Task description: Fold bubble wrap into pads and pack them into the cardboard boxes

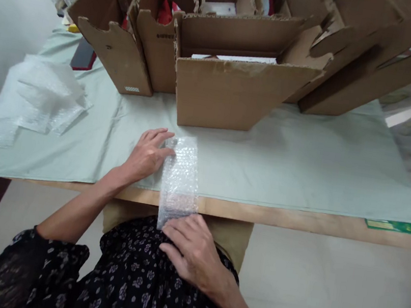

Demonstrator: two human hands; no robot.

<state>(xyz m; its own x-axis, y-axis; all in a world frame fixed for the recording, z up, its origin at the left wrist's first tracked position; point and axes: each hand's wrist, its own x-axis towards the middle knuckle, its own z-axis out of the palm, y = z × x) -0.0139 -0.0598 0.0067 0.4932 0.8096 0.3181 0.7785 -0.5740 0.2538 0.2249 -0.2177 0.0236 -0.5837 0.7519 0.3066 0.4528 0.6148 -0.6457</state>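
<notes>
This looks like a small packing station, though whether it sits in a home or a shop cannot be told. Cut-down cardboard boxes (214, 96) stand as open bins along the far side of a bench (281, 218) spread with a pale green cloth (310, 175). Loose bubble-wrap sheets (40, 93) lie at the left, a bubble-wrap strip (183, 171) nearer the front. Pale floor tiles (310, 278) suggest an indoor room.

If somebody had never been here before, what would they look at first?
Probably the big brown cardboard boxes lined up along the back of the table. Next, the shiny bubble wrap strip in the middle, reaching past the front edge, with the left hand at its far end and the right hand at its near end.
</notes>
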